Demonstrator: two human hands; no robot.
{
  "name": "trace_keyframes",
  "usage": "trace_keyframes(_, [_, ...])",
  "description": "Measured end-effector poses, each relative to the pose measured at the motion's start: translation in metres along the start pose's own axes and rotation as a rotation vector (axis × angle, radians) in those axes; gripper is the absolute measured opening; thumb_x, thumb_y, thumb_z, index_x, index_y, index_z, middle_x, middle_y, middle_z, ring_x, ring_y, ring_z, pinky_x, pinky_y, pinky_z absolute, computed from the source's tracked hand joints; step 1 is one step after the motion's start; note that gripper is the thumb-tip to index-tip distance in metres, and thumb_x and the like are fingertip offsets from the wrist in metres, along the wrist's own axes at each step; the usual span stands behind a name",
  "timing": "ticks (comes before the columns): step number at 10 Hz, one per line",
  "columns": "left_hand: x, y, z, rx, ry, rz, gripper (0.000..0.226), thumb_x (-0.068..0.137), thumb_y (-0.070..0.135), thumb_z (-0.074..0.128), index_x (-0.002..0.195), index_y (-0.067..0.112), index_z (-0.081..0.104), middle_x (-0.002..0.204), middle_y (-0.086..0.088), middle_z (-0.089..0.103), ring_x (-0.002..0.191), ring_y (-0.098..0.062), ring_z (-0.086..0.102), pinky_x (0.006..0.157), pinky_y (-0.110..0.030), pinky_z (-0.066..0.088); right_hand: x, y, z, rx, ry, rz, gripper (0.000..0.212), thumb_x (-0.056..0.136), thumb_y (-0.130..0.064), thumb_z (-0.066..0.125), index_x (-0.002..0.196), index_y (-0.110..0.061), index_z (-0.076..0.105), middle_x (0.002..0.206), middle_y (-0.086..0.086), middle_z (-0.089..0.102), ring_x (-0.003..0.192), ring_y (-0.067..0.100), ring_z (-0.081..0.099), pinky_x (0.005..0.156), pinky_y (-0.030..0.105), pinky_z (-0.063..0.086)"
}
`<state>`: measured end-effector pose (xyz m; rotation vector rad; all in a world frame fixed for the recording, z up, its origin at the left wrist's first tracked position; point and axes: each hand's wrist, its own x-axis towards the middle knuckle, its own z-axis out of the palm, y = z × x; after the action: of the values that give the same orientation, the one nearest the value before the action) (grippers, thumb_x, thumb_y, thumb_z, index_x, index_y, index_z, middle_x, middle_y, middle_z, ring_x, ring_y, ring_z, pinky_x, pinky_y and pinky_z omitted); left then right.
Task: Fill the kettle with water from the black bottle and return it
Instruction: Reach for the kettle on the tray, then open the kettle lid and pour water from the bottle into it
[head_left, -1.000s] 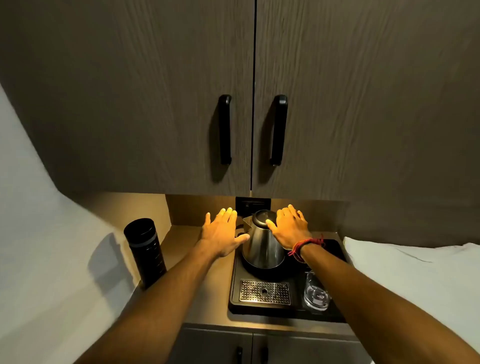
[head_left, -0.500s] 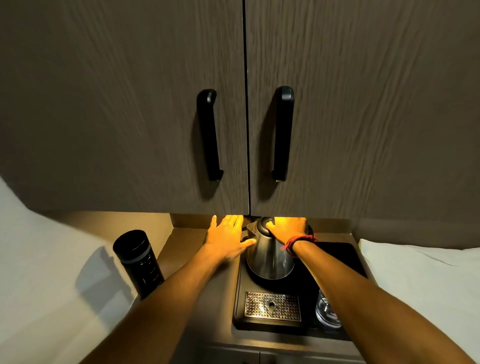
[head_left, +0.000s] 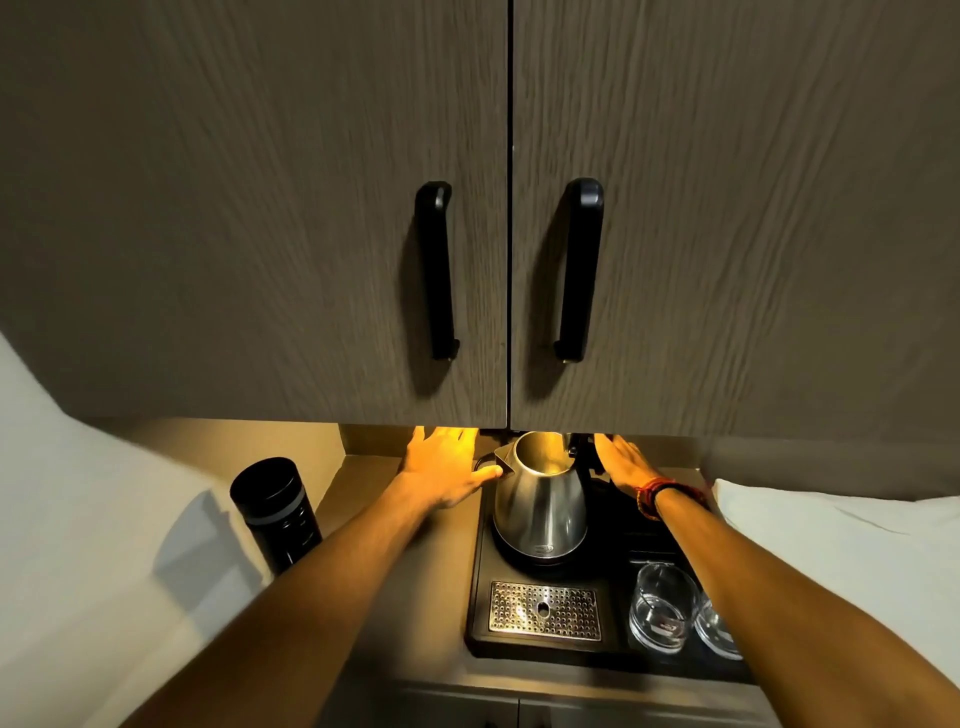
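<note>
Kettle (head_left: 540, 506): we see it upright on its base, lid up.
Left hand (head_left: 441, 467): spread flat, empty, thumb by the spout.
Right hand (head_left: 621, 462): open, empty, beside the raised lid.
Black bottle (head_left: 275, 512): upright on our bench, well left.

Two dark wood-grain cupboard doors (head_left: 260, 208) fill most of the view, shut, with a thin seam between them and a black vertical handle (head_left: 436, 270) on each side of it. Warm yellow light spills from under the cupboard onto the back panel (head_left: 374, 441) and the brown table (head_left: 353, 483). A pale wall (head_left: 78, 519) runs along the left; something white (head_left: 841, 545) lies at the right.
</note>
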<state>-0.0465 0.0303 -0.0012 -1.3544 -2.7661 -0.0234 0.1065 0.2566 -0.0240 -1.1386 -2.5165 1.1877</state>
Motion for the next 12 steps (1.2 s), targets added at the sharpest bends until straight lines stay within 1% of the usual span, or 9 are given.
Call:
trace_keyframes(2, [-0.01, -0.012, -0.014, 0.041, -0.04, -0.059, 0.085, 0.09, 0.072, 0.04, 0.154, 0.017, 0.029, 0.158, -0.008, 0.037, 0.145, -0.03, 0.033, 0.117, -0.055, 0.024, -0.005, -0.002, 0.01, -0.159, 0.087, -0.126, 0.058, 0.097, -0.05, 0.027, 0.143, -0.016, 0.04, 0.155, 0.012, 0.031, 0.144, 0.031, 0.028, 0.117, 0.051, 0.019])
trace_keyframes(3, [-0.019, -0.02, -0.027, 0.041, -0.02, -0.091, 0.075, 0.092, 0.069, 0.042, 0.143, 0.015, 0.045, 0.146, -0.009, 0.051, 0.135, -0.03, 0.047, 0.112, -0.052, 0.034, -0.01, -0.013, 0.014, 0.07, 0.086, -0.044, 0.052, 0.098, -0.044, 0.031, 0.13, -0.007, 0.051, 0.145, 0.019, 0.042, 0.137, 0.034, 0.037, 0.111, 0.049, 0.028])
trace_keyframes(4, [-0.029, -0.035, -0.041, 0.005, 0.034, -0.15, 0.059, 0.093, 0.066, 0.047, 0.115, 0.013, 0.061, 0.123, -0.01, 0.065, 0.114, -0.029, 0.06, 0.101, -0.046, 0.043, -0.014, -0.044, 0.013, 0.196, 0.149, -0.06, 0.034, 0.093, -0.029, 0.036, 0.079, -0.003, 0.052, 0.109, 0.031, 0.062, 0.104, 0.042, 0.057, 0.081, 0.041, 0.042])
trace_keyframes(6, [-0.048, -0.069, -0.048, 0.024, 0.051, -0.235, 0.074, 0.09, 0.068, 0.048, 0.141, 0.014, 0.048, 0.147, -0.009, 0.05, 0.136, -0.032, 0.046, 0.112, -0.05, 0.034, -0.004, -0.05, 0.039, 0.332, -0.133, 0.104, 0.036, 0.098, -0.008, 0.038, 0.13, 0.007, 0.048, 0.146, 0.021, 0.045, 0.129, 0.033, 0.048, 0.097, 0.034, 0.045])
trace_keyframes(7, [-0.057, -0.085, -0.048, 0.063, -0.013, -0.272, 0.083, 0.089, 0.071, 0.045, 0.151, 0.017, 0.034, 0.157, -0.008, 0.038, 0.145, -0.031, 0.035, 0.118, -0.053, 0.022, -0.007, -0.07, 0.065, 0.386, -0.198, 0.133, 0.042, 0.098, -0.004, 0.042, 0.137, 0.011, 0.042, 0.147, 0.023, 0.043, 0.132, 0.04, 0.046, 0.087, 0.027, 0.052])
trace_keyframes(8, [-0.067, -0.104, -0.051, 0.087, -0.095, -0.317, 0.086, 0.087, 0.072, 0.045, 0.152, 0.019, 0.03, 0.159, -0.008, 0.036, 0.145, -0.031, 0.032, 0.119, -0.055, 0.016, -0.034, -0.108, 0.09, 0.468, -0.134, -0.018, 0.03, 0.1, -0.012, 0.044, 0.099, 0.017, 0.051, 0.104, 0.04, 0.058, 0.097, 0.055, 0.052, 0.077, 0.047, 0.044])
trace_keyframes(9, [-0.077, -0.121, -0.055, 0.095, -0.141, -0.365, 0.086, 0.085, 0.072, 0.047, 0.15, 0.018, 0.03, 0.157, -0.008, 0.036, 0.142, -0.034, 0.034, 0.115, -0.054, 0.022, -0.025, -0.101, 0.114, 0.257, -0.129, -0.066, 0.029, 0.098, -0.002, 0.043, 0.069, 0.0, 0.043, 0.074, 0.025, 0.048, 0.067, 0.04, 0.047, 0.064, 0.038, 0.04])
trace_keyframes(11, [-0.107, -0.155, -0.054, 0.042, -0.213, -0.388, 0.077, 0.081, 0.061, 0.057, 0.143, 0.02, 0.035, 0.145, -0.006, 0.042, 0.129, -0.031, 0.042, 0.097, -0.046, 0.043, -0.025, -0.118, 0.161, -0.081, -0.149, -0.291, 0.038, 0.103, -0.018, 0.032, 0.138, -0.013, 0.047, 0.091, 0.025, 0.054, 0.094, 0.038, 0.06, 0.079, 0.039, 0.039])
trace_keyframes(12, [-0.118, -0.169, -0.05, -0.161, -0.179, -0.395, 0.075, 0.078, 0.045, 0.068, 0.141, 0.02, 0.037, 0.137, -0.006, 0.045, 0.126, -0.029, 0.045, 0.088, -0.039, 0.047, -0.024, -0.124, 0.176, -0.162, -0.191, -0.32, 0.042, 0.103, -0.029, 0.031, 0.137, -0.01, 0.048, 0.087, 0.019, 0.054, 0.102, 0.039, 0.061, 0.08, 0.038, 0.04])
